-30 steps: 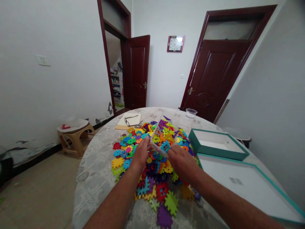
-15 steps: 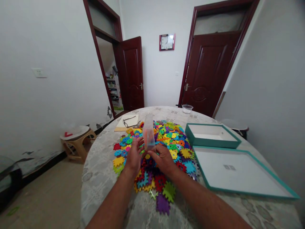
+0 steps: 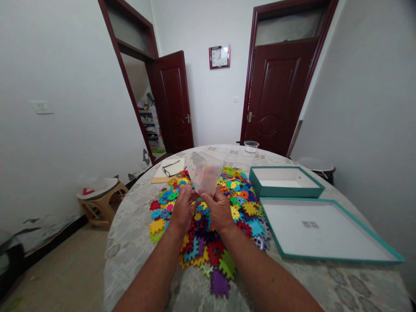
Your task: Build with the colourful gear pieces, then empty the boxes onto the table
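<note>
A translucent plastic container (image 3: 204,173) is held up and tilted over a wide heap of colourful plastic gear and toothed building pieces (image 3: 195,251). My right hand (image 3: 221,211) is closed on its lower right corner, thumb on the near side. At its lower left edge, the curled fingers of my left hand (image 3: 182,209) also hold the container. A blurred reddish patch shows through its wall; I cannot tell whether that lies inside or behind. The container hides the middle back of the heap.
A green-edged open box (image 3: 286,192) and a large white lid or tray with green edges (image 3: 328,253) lie on the right of the round table. Eyeglasses (image 3: 167,171) rest on a notebook (image 3: 159,180) at the back left. A clear bowl (image 3: 251,147) stands at the far edge.
The container has turned from a narrow, upright side view to a broader, tilted face. My left hand's fingers have closed in on its lower edge. The whole view has shifted slightly.
</note>
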Motion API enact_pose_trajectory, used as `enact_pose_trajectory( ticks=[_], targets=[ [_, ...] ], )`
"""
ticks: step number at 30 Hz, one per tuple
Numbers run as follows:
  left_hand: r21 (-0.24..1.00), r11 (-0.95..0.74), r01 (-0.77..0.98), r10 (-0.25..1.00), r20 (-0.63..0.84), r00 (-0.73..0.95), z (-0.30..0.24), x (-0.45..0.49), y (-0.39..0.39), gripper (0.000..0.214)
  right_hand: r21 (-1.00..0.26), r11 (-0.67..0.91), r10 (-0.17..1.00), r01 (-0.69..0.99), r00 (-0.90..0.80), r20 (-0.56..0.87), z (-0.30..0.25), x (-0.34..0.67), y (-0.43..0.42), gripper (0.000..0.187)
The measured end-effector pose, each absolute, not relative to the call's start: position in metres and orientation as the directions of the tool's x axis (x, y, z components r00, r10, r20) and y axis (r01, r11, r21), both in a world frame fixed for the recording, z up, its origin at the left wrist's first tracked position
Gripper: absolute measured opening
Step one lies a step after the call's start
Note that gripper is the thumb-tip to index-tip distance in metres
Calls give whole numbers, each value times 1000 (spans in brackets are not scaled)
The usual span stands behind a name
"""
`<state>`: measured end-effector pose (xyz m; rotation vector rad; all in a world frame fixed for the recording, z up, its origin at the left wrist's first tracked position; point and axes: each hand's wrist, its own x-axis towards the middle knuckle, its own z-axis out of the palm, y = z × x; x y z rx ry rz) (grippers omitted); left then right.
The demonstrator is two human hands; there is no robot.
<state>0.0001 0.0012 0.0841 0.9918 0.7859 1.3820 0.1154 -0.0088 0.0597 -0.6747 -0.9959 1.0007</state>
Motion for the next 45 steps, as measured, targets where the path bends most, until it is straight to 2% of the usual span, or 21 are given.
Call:
enact_pose_trajectory(
  ticks=[2,5,9,13,16,18,20,21,23,24,26,29,32,34,40,45],
  targets=[
    [906,-100,-411,987,141,72,83,2,0,55,-788,419,908,-451,230,350,64,120,-7,21],
    [915,-152,-373,979,190,69,81,5,-1,56,-646,417,907,-639,247,340,81,131,-7,17],
    [960,-220,-174,975,213,-56,73,8,1,49,-504,378,920,-776,252,301,108,155,-13,18],
    [967,-251,33,958,253,-136,56,7,4,37,-498,355,930,-791,246,273,120,179,-18,25],
    [950,-285,131,948,299,-109,43,6,2,32,-551,391,915,-737,247,319,125,195,-22,23],
    [914,-337,223,930,361,-73,37,5,-1,30,-605,453,886,-655,257,386,132,208,-23,23],
    [841,-414,348,890,454,-40,34,3,-6,27,-685,554,832,-473,285,476,142,224,-23,23],
    [792,-456,407,862,506,-20,34,3,-7,25,-729,606,794,-319,301,529,149,234,-21,23],
    [684,-542,488,796,604,37,33,2,-10,22,-757,647,711,91,288,642,163,256,-13,22],
    [631,-585,509,760,646,73,33,2,-11,21,-720,623,676,306,252,693,170,267,-6,22],
    [535,-658,530,690,710,141,34,4,-12,19,-553,523,638,648,132,758,182,289,15,23],
    [437,-720,538,615,761,206,36,7,-15,17,-217,277,701,936,-42,712,188,319,58,23],
    [388,-745,542,585,771,252,38,8,-17,16,52,-39,861,998,7,509,180,342,102,32],
    [373,-754,541,576,771,270,38,7,-18,16,138,-160,919,977,97,382,170,354,125,37],
    [377,-759,530,584,754,300,38,7,-21,17,163,-242,956,956,207,206,133,376,170,31],
    [394,-757,521,599,738,312,44,9,-27,15,135,-333,941,933,319,114,111,384,189,36]
  ],
)
